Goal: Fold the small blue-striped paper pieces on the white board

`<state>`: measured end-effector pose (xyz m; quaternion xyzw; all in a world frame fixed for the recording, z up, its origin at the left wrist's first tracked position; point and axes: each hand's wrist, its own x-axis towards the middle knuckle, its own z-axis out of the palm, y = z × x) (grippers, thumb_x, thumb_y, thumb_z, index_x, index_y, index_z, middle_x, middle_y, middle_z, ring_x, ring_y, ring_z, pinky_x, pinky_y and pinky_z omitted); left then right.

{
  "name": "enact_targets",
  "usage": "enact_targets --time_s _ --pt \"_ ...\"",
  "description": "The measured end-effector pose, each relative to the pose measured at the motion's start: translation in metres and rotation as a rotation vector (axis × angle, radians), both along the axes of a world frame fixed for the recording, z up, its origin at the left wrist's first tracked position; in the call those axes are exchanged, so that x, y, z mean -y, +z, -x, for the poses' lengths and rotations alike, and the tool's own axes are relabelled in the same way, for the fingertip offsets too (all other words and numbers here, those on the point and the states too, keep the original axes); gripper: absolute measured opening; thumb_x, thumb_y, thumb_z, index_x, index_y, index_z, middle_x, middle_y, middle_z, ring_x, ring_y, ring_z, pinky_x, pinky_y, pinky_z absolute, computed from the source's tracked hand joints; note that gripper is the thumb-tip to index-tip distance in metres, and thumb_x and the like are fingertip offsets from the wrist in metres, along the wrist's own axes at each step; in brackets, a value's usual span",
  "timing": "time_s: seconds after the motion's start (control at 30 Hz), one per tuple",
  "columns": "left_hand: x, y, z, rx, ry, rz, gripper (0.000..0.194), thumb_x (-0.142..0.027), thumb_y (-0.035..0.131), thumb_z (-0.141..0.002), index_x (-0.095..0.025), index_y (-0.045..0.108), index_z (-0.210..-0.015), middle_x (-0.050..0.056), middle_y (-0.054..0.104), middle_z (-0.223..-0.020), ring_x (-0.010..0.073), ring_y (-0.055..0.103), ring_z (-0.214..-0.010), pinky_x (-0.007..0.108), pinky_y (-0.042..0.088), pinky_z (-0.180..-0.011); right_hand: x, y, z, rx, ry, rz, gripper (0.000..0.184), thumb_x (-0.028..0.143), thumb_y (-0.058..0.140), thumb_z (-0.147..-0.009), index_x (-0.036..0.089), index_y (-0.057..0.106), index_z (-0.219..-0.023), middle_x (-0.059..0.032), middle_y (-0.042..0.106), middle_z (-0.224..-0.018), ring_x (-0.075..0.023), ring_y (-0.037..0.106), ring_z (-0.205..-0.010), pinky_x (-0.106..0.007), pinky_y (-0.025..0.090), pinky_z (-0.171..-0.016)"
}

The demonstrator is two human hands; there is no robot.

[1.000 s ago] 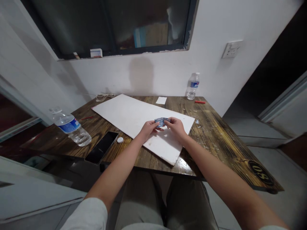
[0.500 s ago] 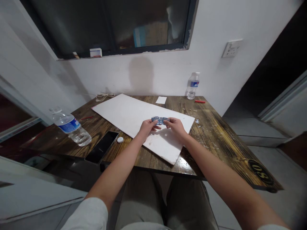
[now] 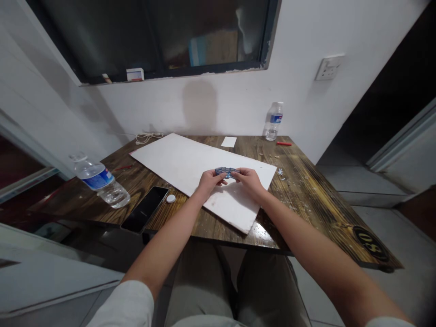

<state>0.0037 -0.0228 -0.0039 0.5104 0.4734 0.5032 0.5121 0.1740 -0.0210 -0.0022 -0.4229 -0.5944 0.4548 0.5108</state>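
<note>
Both hands hold a small blue printed strip (image 3: 225, 171) above a white foam board (image 3: 184, 159), which lies on a dark wooden table (image 3: 299, 200). The strip is bowed, and I cannot tell whether it is card or a blister pack. My left hand (image 3: 210, 182) pinches its left end, and my right hand (image 3: 249, 181) pinches its right end. My fingers hide part of its underside. Both hands are close above the board's middle.
A smartphone (image 3: 145, 210) and a white bottle cap (image 3: 170, 198) lie left of the board, beside a plastic water bottle (image 3: 100, 180). Farther back are a second bottle (image 3: 274, 121), a white paper square (image 3: 229, 141), a red stick (image 3: 284, 143) and a white cord (image 3: 148, 136). Small debris lies right.
The blue strip has gone from nearly flat, with a split-looking middle, to a bowed single shape. My hands have moved slightly closer together.
</note>
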Motion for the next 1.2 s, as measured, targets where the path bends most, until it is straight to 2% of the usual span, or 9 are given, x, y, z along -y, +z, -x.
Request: enact_targets --time_s 0.3,0.47,0.53,0.77,0.9,1.0,1.2 --pt "0.0014 0.0028 -0.0003 0.047 0.023 0.007 0.034 -0.035 0.081 -0.064 -0.011 0.070 -0.086 0.007 0.073 -0.077 0.0103 0.064 -0.056 0.019 0.043 -0.050 -0.0024 -0.0008 -0.0028 -0.026 -0.043 -0.007 0.031 0.047 0.070 -0.066 0.016 0.067 -0.065 0.0021 0.053 -0.053 -0.0115 0.045 -0.054 -0.027 0.036 -0.057" --pt "0.0013 0.0027 -0.0008 0.042 0.038 0.022 0.029 -0.032 0.079 -0.066 -0.012 0.070 -0.084 0.006 0.073 -0.074 0.0105 0.064 -0.056 0.020 0.043 -0.052 -0.0045 -0.0045 -0.0009 -0.149 -0.019 0.033 0.036 0.049 0.077 -0.061 0.016 0.073 -0.076 -0.0039 0.069 -0.073 -0.0142 0.058 -0.061 -0.029 0.047 -0.063" --pt "0.0011 0.0023 -0.0006 0.035 0.032 0.022 0.027 -0.032 0.079 -0.067 -0.011 0.070 -0.083 0.006 0.072 -0.072 0.0109 0.065 -0.057 0.020 0.044 -0.053 -0.0051 -0.0062 0.0002 -0.186 0.002 0.054 0.039 0.050 0.078 -0.059 0.016 0.074 -0.078 -0.0052 0.071 -0.077 -0.0154 0.062 -0.063 -0.031 0.050 -0.065" --pt "0.0034 0.0039 -0.0021 0.010 -0.003 0.030 0.027 -0.030 0.079 -0.069 -0.010 0.070 -0.084 0.007 0.072 -0.070 0.0121 0.065 -0.057 0.021 0.044 -0.053 -0.0080 -0.0074 0.0017 -0.187 -0.017 0.055 0.044 0.048 0.084 -0.053 0.016 0.070 -0.079 -0.0022 0.068 -0.066 -0.0144 0.062 -0.056 -0.029 0.051 -0.059" --pt "0.0041 0.0043 -0.0027 0.004 -0.032 0.025 0.027 -0.028 0.078 -0.069 -0.009 0.070 -0.085 0.009 0.073 -0.074 0.0128 0.066 -0.058 0.021 0.045 -0.053 -0.0073 -0.0051 0.0019 -0.241 -0.020 0.062 0.044 0.044 0.087 -0.047 0.017 0.064 -0.072 0.0002 0.066 -0.062 -0.0128 0.060 -0.052 -0.027 0.050 -0.055" --pt "0.0033 0.0033 -0.0023 0.020 -0.040 0.032 0.027 -0.028 0.078 -0.069 -0.009 0.070 -0.086 0.009 0.073 -0.075 0.0131 0.067 -0.058 0.021 0.046 -0.053 -0.0067 -0.0050 0.0016 -0.250 -0.008 0.067 0.039 0.042 0.086 -0.050 0.016 0.064 -0.069 0.0007 0.064 -0.060 -0.0118 0.059 -0.052 -0.026 0.049 -0.054" --pt "0.0023 0.0026 -0.0009 0.067 -0.028 0.048 0.029 -0.028 0.079 -0.069 -0.009 0.069 -0.088 0.009 0.073 -0.075 0.0138 0.068 -0.060 0.020 0.048 -0.053 -0.0076 -0.0063 0.0008 -0.283 -0.003 0.085 0.037 0.040 0.084 -0.054 0.016 0.067 -0.076 -0.0002 0.067 -0.066 -0.0112 0.059 -0.052 -0.027 0.049 -0.056"
